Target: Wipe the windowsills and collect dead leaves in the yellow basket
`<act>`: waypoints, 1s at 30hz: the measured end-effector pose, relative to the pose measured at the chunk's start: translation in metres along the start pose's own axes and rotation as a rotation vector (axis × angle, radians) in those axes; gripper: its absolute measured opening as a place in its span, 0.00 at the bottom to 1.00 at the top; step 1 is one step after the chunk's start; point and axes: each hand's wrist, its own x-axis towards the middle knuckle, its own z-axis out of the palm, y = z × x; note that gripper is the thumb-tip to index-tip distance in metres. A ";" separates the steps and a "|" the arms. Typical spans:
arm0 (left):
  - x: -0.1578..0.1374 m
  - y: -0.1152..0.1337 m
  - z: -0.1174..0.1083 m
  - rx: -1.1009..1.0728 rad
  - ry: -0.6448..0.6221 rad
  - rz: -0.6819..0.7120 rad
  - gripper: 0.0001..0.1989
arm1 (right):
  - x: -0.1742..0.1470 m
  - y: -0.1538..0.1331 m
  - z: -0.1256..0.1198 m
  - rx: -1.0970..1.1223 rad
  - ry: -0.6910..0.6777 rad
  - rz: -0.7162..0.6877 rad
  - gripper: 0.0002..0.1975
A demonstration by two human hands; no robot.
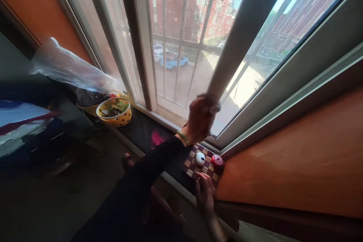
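My left hand [200, 118], in a dark sleeve with a greenish band at the wrist, is closed on the upright edge of a sliding window sash [241, 38]. Motion blurs its fingers a little. Lower down, my right hand [205, 193] rests at the near edge of a checkered mat [192, 165] on the dark sill, its fingers loosely bent and apart, with nothing visible in them. On that mat, just beyond my right fingers, sit a small white rounded object [200, 159] with a dark spot and a round red container [217, 160].
A yellow basket [117, 119] holding packets stands on the sill [141, 126] to the left, with a clear plastic bag [73, 70] beside it. Something pink [156, 138] lies near my left forearm. Window bars stand outside. An orange wooden panel [297, 151] borders the right.
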 end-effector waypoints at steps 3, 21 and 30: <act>-0.078 -0.046 -0.022 0.063 -0.231 0.134 0.04 | 0.000 -0.001 -0.001 0.014 -0.019 0.006 0.12; -0.119 -0.090 -0.047 0.255 -0.295 -0.275 0.18 | 0.000 -0.002 -0.004 0.059 -0.057 0.025 0.11; -0.116 -0.104 -0.050 0.434 -0.614 -0.113 0.13 | -0.004 0.009 -0.007 0.033 -0.058 0.005 0.13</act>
